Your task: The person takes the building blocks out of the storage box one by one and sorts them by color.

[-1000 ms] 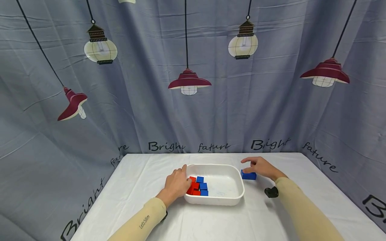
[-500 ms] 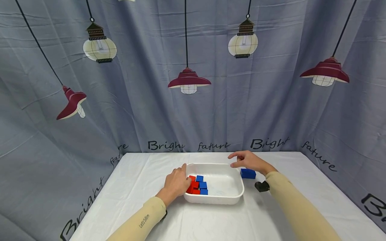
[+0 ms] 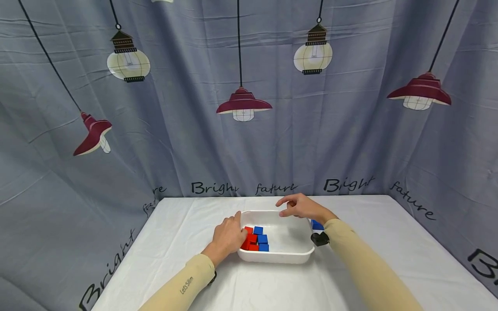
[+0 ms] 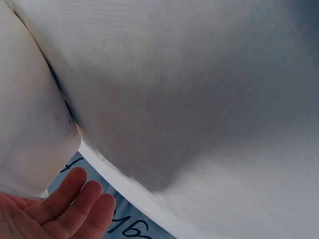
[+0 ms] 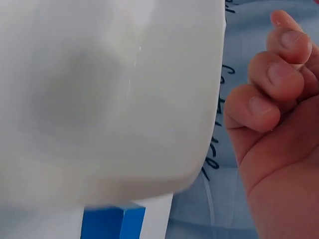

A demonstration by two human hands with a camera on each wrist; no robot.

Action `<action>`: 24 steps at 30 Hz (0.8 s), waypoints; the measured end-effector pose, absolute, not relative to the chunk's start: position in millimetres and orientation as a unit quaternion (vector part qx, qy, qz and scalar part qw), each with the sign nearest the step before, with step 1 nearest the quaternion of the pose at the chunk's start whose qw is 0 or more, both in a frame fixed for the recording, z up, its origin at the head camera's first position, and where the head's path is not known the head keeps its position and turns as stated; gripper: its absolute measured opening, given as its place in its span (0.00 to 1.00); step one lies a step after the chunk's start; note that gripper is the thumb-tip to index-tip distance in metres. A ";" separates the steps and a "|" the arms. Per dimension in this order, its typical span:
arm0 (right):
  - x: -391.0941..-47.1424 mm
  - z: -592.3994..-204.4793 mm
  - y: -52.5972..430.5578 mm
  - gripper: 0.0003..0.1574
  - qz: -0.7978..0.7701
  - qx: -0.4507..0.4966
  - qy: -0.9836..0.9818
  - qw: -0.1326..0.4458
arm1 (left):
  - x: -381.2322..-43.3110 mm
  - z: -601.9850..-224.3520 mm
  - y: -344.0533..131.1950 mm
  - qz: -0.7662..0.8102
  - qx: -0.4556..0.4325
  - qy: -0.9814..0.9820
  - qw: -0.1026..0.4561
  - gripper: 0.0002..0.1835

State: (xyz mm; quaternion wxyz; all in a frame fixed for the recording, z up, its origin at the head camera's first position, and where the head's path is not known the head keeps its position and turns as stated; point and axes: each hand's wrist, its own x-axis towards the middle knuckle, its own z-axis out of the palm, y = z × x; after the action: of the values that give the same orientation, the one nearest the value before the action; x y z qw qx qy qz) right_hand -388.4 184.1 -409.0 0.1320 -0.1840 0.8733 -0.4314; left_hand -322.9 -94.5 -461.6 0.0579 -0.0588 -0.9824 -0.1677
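My left hand [image 3: 227, 235] holds the left end of a white plastic tub [image 3: 276, 257], thumb over the rim and fingers along the outside wall. In the left wrist view those fingers [image 4: 70, 211] lie beside the tub's wall [image 4: 30, 99]. Several small red blocks [image 3: 252, 238] and blue blocks [image 3: 262, 239] sit together at the tub's left side. Over the far right part of the tub hovers my right hand [image 3: 305, 207], index finger and thumb apart with nothing between them. The right wrist view shows its other fingers [image 5: 274, 74] loosely curled.
A larger blue block [image 3: 317, 225] stands on the table outside the tub's right end, partly behind my right wrist. White cloth [image 3: 268, 289] covers the table. A grey-blue printed curtain [image 3: 280, 142] closes off the back and sides.
My right hand has left the blue block outside the tub and moved left, over the tub's far rim. The left hand, the tub and the blocks stay where they were.
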 end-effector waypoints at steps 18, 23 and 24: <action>-388.4 -417.5 150.0 0.29 -0.428 -0.238 0.852 0.184 | -322.7 -461.2 -94.5 -0.162 -0.058 -0.983 0.058 0.34; -387.6 -423.0 142.5 0.25 -0.430 -0.232 0.850 0.196 | -322.8 -462.0 -94.2 -0.159 -0.057 -0.984 0.057 0.35; -387.7 -425.0 141.6 0.25 -0.430 -0.230 0.850 0.199 | -322.8 -462.1 -94.1 -0.159 -0.056 -0.984 0.057 0.35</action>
State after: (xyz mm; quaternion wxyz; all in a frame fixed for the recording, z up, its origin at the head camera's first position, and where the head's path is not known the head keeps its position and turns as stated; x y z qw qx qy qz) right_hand -387.7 141.6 -425.0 0.1995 -0.2297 0.8498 -0.4305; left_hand -322.8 -94.1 -462.1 0.0573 -0.0561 -0.9840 -0.1593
